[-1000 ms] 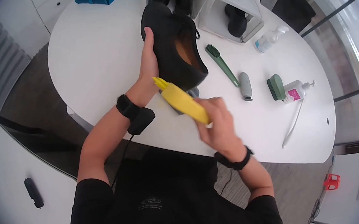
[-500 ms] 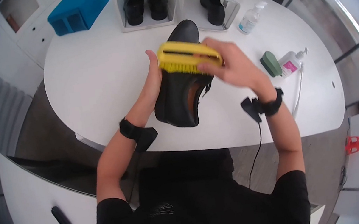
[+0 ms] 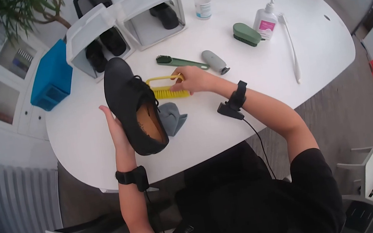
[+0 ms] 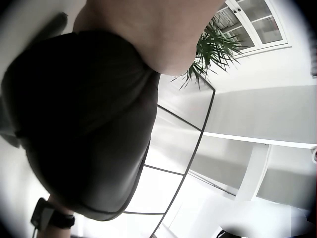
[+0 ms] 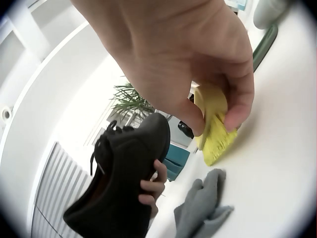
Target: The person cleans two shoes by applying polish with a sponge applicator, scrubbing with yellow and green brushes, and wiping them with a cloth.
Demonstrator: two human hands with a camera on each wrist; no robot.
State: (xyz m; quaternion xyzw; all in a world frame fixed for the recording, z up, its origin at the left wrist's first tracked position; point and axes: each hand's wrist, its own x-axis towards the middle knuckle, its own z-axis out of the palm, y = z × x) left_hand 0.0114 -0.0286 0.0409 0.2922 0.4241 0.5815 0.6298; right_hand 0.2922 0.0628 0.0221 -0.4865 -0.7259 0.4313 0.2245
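Observation:
A black lace-up shoe (image 3: 121,95) with a tan insole is held up by my left hand (image 3: 119,131), its thumb along the shoe's left side. In the right wrist view the left fingers curl round the shoe (image 5: 126,173). My right hand (image 3: 195,80) pinches a yellow brush (image 3: 171,92) at the table, bristles down. The right wrist view shows thumb and fingers on the brush (image 5: 213,119). Beside the shoe lies a crumpled grey cloth (image 3: 172,117). The shoe (image 4: 89,119) fills much of the left wrist view.
On the white table (image 3: 250,92) are a green long brush (image 3: 183,62), a grey tube-like item (image 3: 214,60), a green brush (image 3: 246,34), two pump bottles (image 3: 265,22), a white stick (image 3: 292,52), two shoe boxes (image 3: 155,38) and a blue case (image 3: 51,78).
The yellow brush has moved off the shoe and down to the table on the right, still in my right hand. The head view has turned, and my left hand still holds the shoe.

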